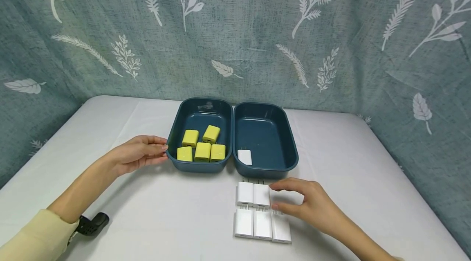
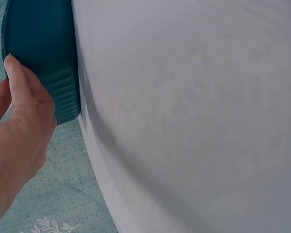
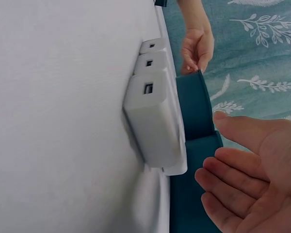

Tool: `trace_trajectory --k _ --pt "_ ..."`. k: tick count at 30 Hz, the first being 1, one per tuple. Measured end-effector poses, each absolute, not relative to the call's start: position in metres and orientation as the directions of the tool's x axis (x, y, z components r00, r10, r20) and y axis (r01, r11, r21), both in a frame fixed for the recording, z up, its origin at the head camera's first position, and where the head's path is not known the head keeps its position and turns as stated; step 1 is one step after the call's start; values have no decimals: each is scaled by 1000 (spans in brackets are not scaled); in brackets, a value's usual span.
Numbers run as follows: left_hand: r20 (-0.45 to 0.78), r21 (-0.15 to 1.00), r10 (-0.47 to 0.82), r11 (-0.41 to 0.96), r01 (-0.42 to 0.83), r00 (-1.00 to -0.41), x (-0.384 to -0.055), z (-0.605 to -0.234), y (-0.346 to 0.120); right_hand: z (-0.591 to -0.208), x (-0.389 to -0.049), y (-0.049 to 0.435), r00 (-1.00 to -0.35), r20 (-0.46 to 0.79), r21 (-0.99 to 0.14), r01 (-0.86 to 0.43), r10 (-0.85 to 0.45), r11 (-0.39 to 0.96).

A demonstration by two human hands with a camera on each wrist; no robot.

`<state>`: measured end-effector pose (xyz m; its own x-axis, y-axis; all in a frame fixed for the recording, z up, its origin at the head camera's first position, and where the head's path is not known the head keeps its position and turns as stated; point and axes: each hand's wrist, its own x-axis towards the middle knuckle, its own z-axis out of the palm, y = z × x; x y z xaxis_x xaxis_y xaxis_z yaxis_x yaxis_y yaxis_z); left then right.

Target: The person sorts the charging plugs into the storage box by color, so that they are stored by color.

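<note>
My left hand [image 1: 141,154] grips the left rim of a dark blue bin [image 1: 200,167] that holds several yellow charger plugs [image 1: 202,151]. In the left wrist view its fingers lie along the outside of the ribbed wall. My right hand [image 1: 312,201] hovers at the right side of the white charger plugs [image 1: 244,223], thumb and forefinger spread apart beside the back-row right plug [image 1: 261,194]. The right wrist view shows nothing within its fingers. These plugs stand in two touching rows, two behind and three in front, prongs pointing away from me.
A second dark blue bin [image 1: 270,174] stands against the first one's right side, with one white charger plug [image 1: 244,157] in its near left corner. A white cloth [image 1: 165,216] covers the table. Behind it hangs a green leaf-patterned curtain [image 1: 254,40].
</note>
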<state>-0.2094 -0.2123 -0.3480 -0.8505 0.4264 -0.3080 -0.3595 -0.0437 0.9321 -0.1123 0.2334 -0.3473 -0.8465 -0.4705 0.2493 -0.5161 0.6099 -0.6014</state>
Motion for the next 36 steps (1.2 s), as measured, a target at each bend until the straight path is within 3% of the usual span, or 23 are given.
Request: trace_trajectory --k 9,36 --pt "-313 932 418 -36 -360 -853 -209 -347 -213 -358 -115 234 -816 261 -546 -565 -516 618" --pt "-319 933 413 -25 -360 -853 -211 -347 -213 -373 -126 224 -835 237 -517 -542 -497 663"
